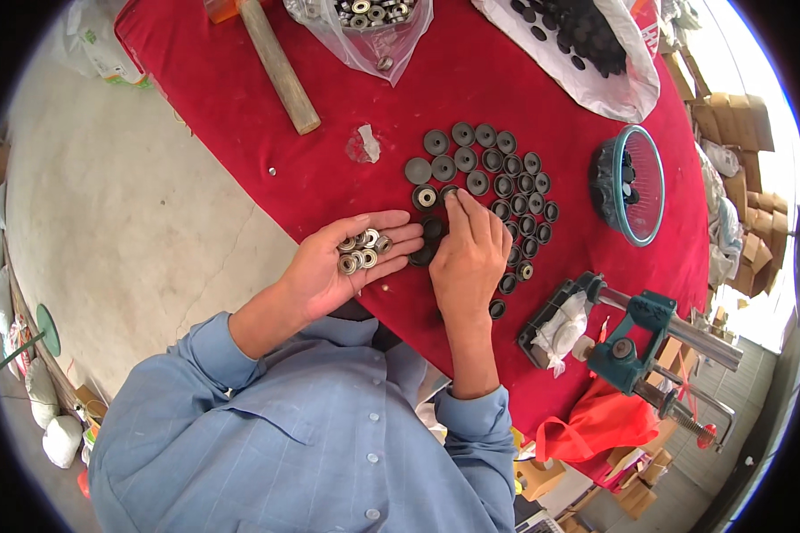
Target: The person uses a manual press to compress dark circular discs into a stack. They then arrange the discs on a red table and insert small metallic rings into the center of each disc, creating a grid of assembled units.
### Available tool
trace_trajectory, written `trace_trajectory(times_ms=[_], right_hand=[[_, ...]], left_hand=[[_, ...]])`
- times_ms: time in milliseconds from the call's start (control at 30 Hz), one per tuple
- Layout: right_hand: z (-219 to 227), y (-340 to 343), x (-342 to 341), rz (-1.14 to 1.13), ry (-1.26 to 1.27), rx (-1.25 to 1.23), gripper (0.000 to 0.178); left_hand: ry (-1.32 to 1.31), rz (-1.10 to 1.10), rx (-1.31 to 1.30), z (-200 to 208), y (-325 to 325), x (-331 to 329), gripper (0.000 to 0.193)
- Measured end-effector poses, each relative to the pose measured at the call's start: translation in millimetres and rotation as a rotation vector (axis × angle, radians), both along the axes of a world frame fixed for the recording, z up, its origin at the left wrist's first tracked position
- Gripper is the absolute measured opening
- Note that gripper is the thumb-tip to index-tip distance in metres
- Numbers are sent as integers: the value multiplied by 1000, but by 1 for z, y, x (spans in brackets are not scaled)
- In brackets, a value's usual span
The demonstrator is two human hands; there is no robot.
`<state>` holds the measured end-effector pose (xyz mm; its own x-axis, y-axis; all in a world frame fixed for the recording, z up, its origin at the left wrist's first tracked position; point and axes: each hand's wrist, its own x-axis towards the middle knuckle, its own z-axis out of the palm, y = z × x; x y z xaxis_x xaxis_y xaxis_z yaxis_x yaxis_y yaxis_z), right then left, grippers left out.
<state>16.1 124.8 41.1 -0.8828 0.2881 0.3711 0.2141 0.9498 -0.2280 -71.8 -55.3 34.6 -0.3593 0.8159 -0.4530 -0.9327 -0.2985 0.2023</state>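
My left hand [329, 262] is turned palm up with its fingers stretched out, carrying several small silver ball bearings [369, 258] in the palm. Over the red cloth, my right hand [471, 249] reaches down with its fingers drawn together on a round black cap [448, 193]; whatever sits between the fingertips is hidden. Just left of those fingertips, a black cap with a bearing in it [426, 198] lies on the cloth. More dark caps [433, 228] lie between my two hands. Several rows of round black caps [504, 186] spread beyond and right of my right hand.
A wooden-handled hammer [280, 71] and a clear bag of bearings [364, 35] lie at the far side. A white sack of black discs [587, 53] is at far right. Rightward stand a blue-rimmed basket [640, 186] and a green metal press [636, 342], near a red bag [600, 426].
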Motion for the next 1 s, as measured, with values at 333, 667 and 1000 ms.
trace_trajectory(times_ms=[333, 667, 1000], right_hand=[[12, -32, 10, 313, 42, -416, 30], [21, -8, 4, 318, -4, -417, 20], [-8, 56, -26, -13, 177, -146, 18]], left_hand=[[35, 28, 34, -15, -3, 6, 50], [-11, 6, -44, -8, 0, 3, 52], [-29, -36, 10, -1, -1, -4, 51]])
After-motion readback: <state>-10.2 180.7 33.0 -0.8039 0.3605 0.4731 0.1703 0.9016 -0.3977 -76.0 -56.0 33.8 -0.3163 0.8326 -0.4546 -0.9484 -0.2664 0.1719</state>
